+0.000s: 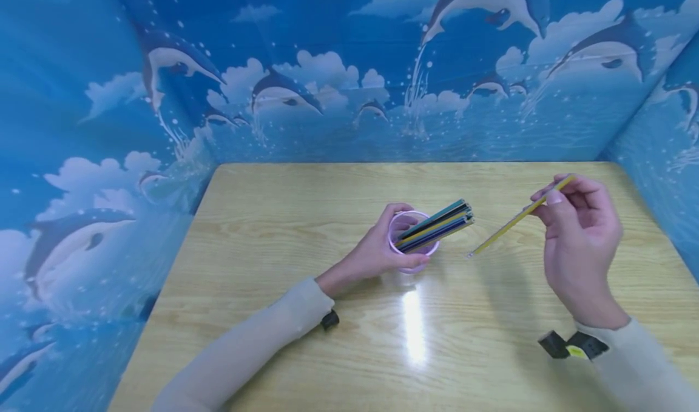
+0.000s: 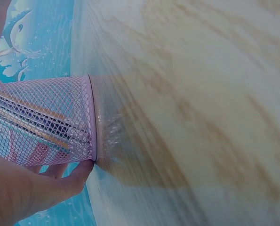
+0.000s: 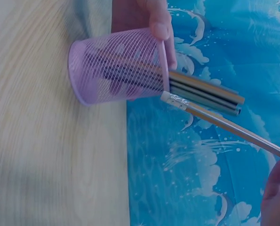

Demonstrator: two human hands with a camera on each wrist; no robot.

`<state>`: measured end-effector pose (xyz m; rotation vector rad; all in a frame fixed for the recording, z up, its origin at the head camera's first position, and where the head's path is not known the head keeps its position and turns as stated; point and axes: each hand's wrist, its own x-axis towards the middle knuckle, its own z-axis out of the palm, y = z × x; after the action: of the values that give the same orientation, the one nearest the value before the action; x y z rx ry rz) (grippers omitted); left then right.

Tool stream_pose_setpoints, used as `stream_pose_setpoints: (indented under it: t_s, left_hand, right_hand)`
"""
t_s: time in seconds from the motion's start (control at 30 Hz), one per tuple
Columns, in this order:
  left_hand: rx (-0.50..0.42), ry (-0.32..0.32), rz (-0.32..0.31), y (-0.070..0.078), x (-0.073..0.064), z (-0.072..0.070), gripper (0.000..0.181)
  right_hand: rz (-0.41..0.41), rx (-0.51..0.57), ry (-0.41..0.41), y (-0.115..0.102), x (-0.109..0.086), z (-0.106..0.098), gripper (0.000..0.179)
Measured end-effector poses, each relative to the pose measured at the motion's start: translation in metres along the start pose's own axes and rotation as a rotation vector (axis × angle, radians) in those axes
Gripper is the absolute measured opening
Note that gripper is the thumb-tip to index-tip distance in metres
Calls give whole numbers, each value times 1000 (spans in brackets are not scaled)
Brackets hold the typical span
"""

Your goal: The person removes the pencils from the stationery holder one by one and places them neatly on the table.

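Note:
My left hand [image 1: 382,242] grips a pink mesh pencil cup [image 3: 118,66] round its side. Inside, a bundle of dark, teal and yellow pencils [image 1: 437,227] leans to the right, their ends sticking out past the rim. In the left wrist view the cup's base [image 2: 92,117] is close to the tabletop. To the right, my right hand [image 1: 581,236] pinches a single yellow pencil [image 1: 513,221] between thumb and fingers. This pencil slants down toward the cup, with its white eraser end [image 3: 175,100] lowest and just outside the rim in the right wrist view.
A light wood-grain table [image 1: 262,218] lies under both hands, with a bright light reflection in front of the cup. Blue dolphin-printed sheeting [image 1: 327,114] stands along the table's back and sides. A dark wrist camera [image 1: 573,344] sits on the right sleeve.

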<state>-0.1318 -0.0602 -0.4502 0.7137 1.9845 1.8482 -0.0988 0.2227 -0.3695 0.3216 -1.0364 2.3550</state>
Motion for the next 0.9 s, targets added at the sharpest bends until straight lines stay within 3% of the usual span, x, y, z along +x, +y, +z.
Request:
stream_pose_setpoints:
  t_s: [0.13, 0.37, 0.9]
  left_hand:
    - [-10, 0, -11, 0, 0, 0, 90]
    - [-21, 8, -36, 0, 0, 0, 89]
    - [5, 27, -25, 0, -1, 0, 89]
  right_hand:
    - [42, -66, -12, 1, 6, -9, 28]
    - [125, -363, -47, 2, 17, -31, 39]
    - [500, -696, -116, 13, 45, -81, 35]
